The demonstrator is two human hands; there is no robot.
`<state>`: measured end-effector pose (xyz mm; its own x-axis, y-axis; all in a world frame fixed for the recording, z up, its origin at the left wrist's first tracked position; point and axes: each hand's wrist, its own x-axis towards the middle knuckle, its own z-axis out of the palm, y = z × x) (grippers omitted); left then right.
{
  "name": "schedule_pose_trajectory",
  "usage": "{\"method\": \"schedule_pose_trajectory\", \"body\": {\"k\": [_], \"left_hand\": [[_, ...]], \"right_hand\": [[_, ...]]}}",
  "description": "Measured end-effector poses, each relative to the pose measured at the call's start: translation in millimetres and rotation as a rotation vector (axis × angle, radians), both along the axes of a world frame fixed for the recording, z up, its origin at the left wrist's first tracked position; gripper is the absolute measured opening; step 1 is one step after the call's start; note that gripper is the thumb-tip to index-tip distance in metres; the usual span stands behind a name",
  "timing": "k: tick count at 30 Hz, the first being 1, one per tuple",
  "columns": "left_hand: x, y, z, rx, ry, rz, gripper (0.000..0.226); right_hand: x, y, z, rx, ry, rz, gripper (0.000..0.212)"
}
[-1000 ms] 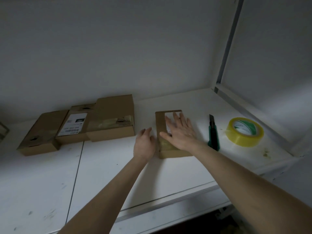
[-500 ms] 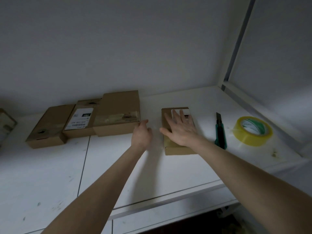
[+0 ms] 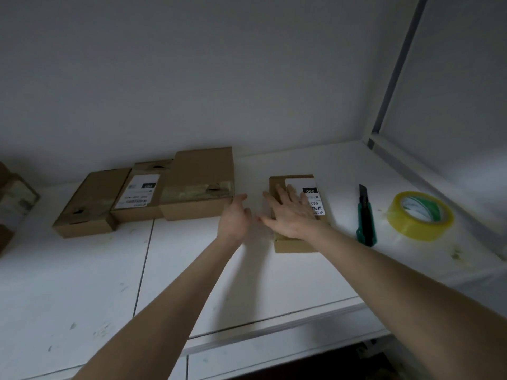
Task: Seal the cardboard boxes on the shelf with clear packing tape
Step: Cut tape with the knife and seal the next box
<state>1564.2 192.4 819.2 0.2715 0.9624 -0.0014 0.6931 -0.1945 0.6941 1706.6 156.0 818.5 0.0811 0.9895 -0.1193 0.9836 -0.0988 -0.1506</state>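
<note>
So the small box (image 3: 293, 246) sits on the white shelf (image 3: 247, 283) right under the right hand (image 3: 290, 218), long side pointing away from the person. That hand lies flat on the lid, fingers spread and straight, palm down near the front end, thumb sticking out left past the edge. It's pressing, not pinching anything. Just past the fingertips there's a white label (image 3: 307, 187) with "090" on it, partly covered by the fingers. The left hand (image 3: 233, 218) is just left of the box, fingers loose and a bit apart, holding nothing. It's kinda blurry, so I can't tell if it touches the shelf or the box side. Right of the pressing hand, near but not touching the box, a green knife (image 3: 365, 218) lies on the shelf, pointing away too. Further right is the tape (image 3: 411, 231), a yellowish roll lying flat, apart from the knife. Off to the left of the left hand there's a row of three more boxes touching each other: the big box (image 3: 200, 171) closest to the thumb with tape across its top, then a labelled box (image 3: 140, 193), then the end box (image 3: 90, 204). Another box (image 3: 13, 198) peeks in at the far left edge, mostly cut off.
</note>
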Motion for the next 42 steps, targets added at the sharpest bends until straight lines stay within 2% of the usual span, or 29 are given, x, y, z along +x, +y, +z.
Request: {"method": "schedule_pose_trajectory", "body": {"k": [4,8,13,19,28,34,42], "left_hand": [[3,1,0,-0.004,-0.018,0.005,0.049],[9,-1,-2,-0.007,-0.032,0.009,0.047],[15,-1,-2,0.018,-0.025,-0.011,0.046],[29,0,0,0.009,-0.039,-0.032,0.045],[31,-1,-4,0.014,-0.015,-0.03,0.045],[23,-1,6,0.116,-0.09,0.015,0.045],[16,2,-2,0.113,-0.078,0.0,0.045]], "right_hand": [[-5,-2,-6,0.024,-0.086,0.025,0.075],[-4,-2,-10,0.009,-0.083,0.018,0.07],[14,-7,2,0.113,0.109,-0.005,0.062],[47,-22,0,0.029,-0.013,-0.057,0.075],[50,-23,-6,-0.019,0.055,-0.076,0.073],[16,-7,5,0.086,-0.023,0.042,0.074],[0,1,-13,0.049,-0.087,0.046,0.074]]}}
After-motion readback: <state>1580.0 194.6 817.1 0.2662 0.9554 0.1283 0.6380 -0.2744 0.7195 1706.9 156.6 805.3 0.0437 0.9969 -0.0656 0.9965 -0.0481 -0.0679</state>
